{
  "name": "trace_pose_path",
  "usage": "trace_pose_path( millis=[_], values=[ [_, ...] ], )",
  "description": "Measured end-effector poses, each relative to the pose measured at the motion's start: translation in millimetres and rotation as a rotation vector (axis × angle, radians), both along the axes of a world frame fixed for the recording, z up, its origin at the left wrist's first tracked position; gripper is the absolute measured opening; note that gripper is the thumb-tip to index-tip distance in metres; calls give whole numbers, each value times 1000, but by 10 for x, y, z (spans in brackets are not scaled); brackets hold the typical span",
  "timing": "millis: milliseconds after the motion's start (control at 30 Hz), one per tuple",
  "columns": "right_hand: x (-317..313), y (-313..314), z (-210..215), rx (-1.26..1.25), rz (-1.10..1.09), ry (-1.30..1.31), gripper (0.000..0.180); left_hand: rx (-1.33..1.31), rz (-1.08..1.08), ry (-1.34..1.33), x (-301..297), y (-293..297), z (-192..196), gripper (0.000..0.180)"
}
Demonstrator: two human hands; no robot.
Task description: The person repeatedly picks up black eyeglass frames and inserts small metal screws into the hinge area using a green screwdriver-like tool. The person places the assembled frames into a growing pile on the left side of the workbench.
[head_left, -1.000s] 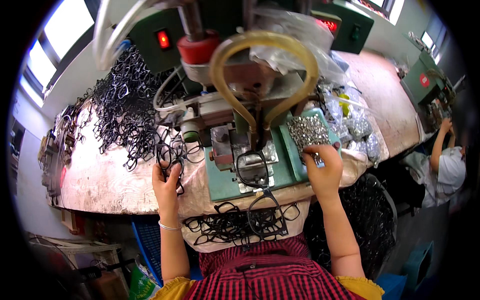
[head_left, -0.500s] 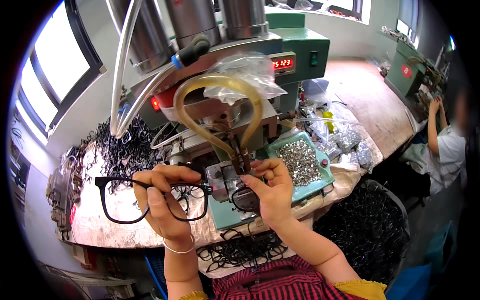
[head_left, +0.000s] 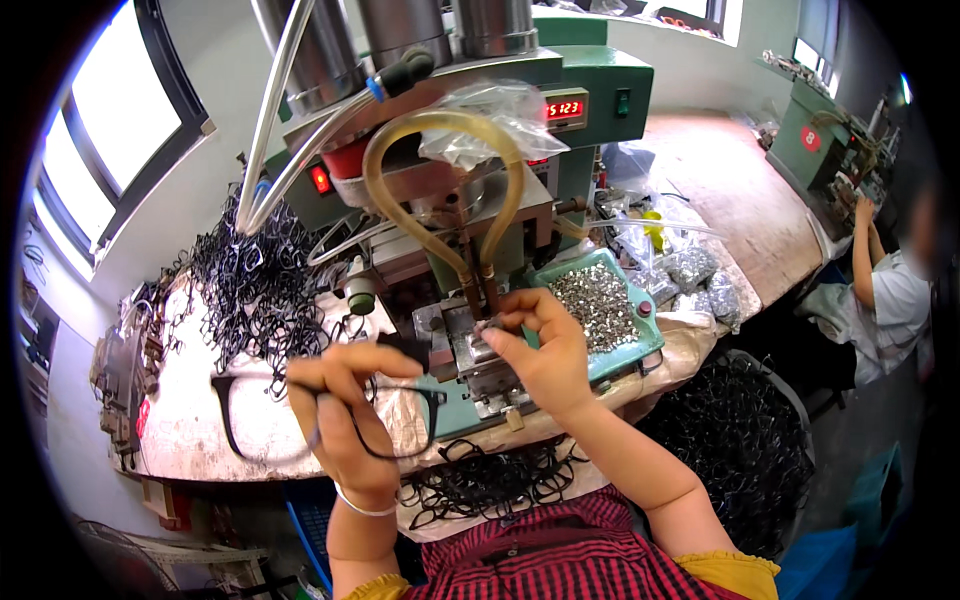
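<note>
My left hand [head_left: 345,415], slightly smeared, is closed round the middle of a black eyeglass frame [head_left: 226,412]. The two rims stick out on either side of my fingers. To its right, my right hand [head_left: 548,355] has thumb and forefinger pinched together at the metal fixture [head_left: 458,328] of a press machine [head_left: 600,85]. A tiny silvery bit shows at these fingertips; its kind is too small to tell. Two brown tube ends [head_left: 480,285] come down just above the fixture, close to my right fingertips.
A green tray [head_left: 645,350] of small metal parts stands right of the fixture. Black frames lie heaped at the left [head_left: 245,265], at the table's front edge [head_left: 495,485] and in a large bin [head_left: 735,450]. Bagged parts [head_left: 690,270] lie behind the tray. Another person [head_left: 890,310] works far right.
The left hand has moved slightly right and down with the eyeglass frame. The right hand has risen a little; a dark rim below it at the fixture is no longer seen there.
</note>
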State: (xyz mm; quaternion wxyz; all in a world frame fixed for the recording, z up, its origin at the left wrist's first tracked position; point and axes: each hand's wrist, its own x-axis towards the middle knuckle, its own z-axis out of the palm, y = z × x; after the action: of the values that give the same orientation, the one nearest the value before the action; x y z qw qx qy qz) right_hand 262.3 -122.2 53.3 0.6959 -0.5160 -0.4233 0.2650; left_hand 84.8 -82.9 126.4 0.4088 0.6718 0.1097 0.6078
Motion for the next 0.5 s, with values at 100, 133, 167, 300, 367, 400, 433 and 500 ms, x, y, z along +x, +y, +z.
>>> trace_pose_path(
  millis=[100,133,167,300,367,400,433,500],
  values=[
    [-65,16,-11,34,53,115,35,-40,76,-21,4,-51,-52,28],
    [-52,24,-16,43,55,131,36,-70,88,-58,29,-14,-6,22],
    [-39,32,-24,52,58,148,37,-49,151,-60,83,16,45,21],
    [-28,33,33,51,119,219,41,48,227,-3,46,284,129,18],
    [-42,53,64,76,157,282,43,35,211,-36,66,290,165,18],
    [-39,53,73,70,164,315,45,32,217,-45,65,294,160,18],
    [-35,52,80,64,173,348,46,28,233,-41,70,283,167,18],
    [-49,38,106,31,179,416,51,8,230,-15,45,273,172,18]
  ],
)
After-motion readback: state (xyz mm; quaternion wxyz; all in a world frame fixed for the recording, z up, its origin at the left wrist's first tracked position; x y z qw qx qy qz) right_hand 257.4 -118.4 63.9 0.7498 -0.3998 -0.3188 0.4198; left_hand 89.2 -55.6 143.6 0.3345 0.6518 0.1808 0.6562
